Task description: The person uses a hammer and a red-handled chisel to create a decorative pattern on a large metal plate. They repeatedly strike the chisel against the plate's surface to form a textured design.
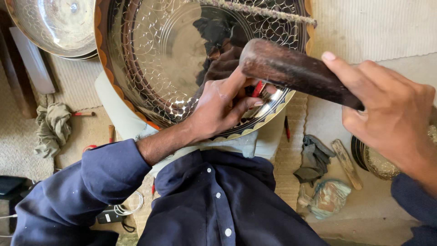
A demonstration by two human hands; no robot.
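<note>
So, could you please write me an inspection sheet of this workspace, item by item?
Surface: pale woven mat on the floor.
Job's things: large engraved metal bowl on the lap; small red-handled tool; dark wooden mallet.
Clutter: second bowl, crumpled cloth, dark rags, wooden stick.
Grippers: left hand pinches the tool against the bowl's rim; right hand grips the mallet.
Cables: white coiled cable.
Surroundings: nothing seen.
</note>
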